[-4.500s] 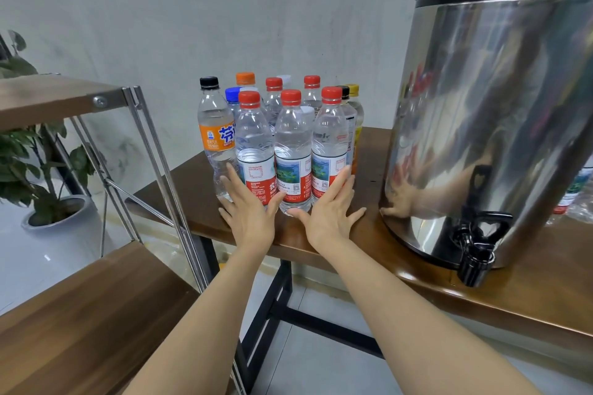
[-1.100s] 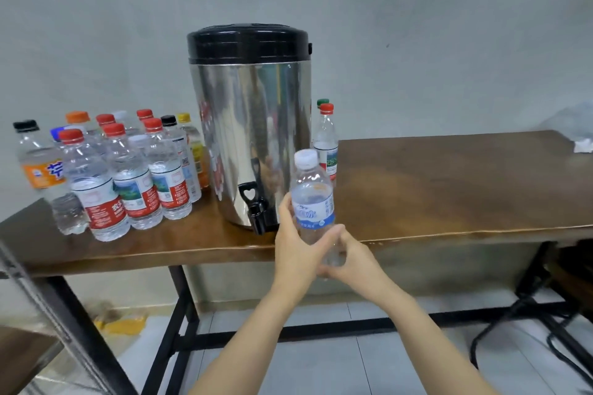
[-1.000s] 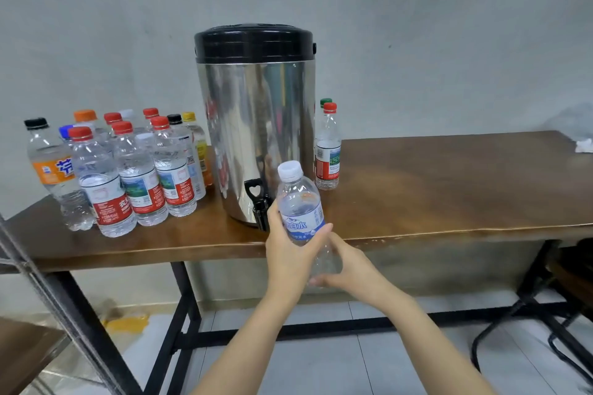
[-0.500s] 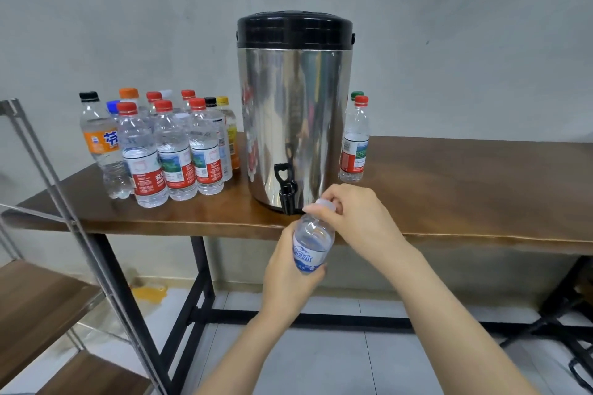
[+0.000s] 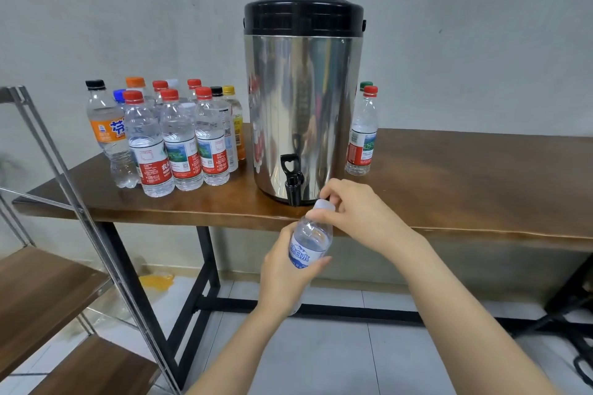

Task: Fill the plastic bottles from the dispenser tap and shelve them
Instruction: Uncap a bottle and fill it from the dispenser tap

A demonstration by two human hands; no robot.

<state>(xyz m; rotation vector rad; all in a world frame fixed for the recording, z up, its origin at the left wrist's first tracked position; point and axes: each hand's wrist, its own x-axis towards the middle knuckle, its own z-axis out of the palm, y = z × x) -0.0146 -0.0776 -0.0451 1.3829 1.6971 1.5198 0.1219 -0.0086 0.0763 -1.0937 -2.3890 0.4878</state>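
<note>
A person's two bare arms reach forward from the bottom of the view. The left hand (image 5: pixel 282 276) wraps its fingers and thumb round the body of a small clear plastic bottle (image 5: pixel 309 245) with a blue label. The right hand (image 5: pixel 362 218) curls over the top and pinches the bottle's white cap (image 5: pixel 324 204) between thumb and fingers. The bottle leans slightly to the right. It is held in the air in front of the table's front edge, just below and to the right of the tap (image 5: pixel 292 179).

The dispenser (image 5: pixel 301 106), one steel drum with a black lid, stands close to the front edge of a long wooden table (image 5: pixel 465 189). Its black tap reaches down to that edge.

Left of the dispenser a tight cluster of bottles (image 5: pixel 179 138) stands upright near the table's left end. Eleven caps show: five red, two black, one blue, one orange, one white and one yellow. Right of the dispenser stand two more bottles (image 5: pixel 362 135), one red-capped and one green-capped behind it. Beyond them the brown top runs on to the right side of the view.

At the far left a metal-framed shelf rack (image 5: pixel 80 218) slants across the view, with two wooden shelves below table height. Under the table lie grey floor tiles, a black crossbar and one orange stain (image 5: pixel 157 280) by the wall.
</note>
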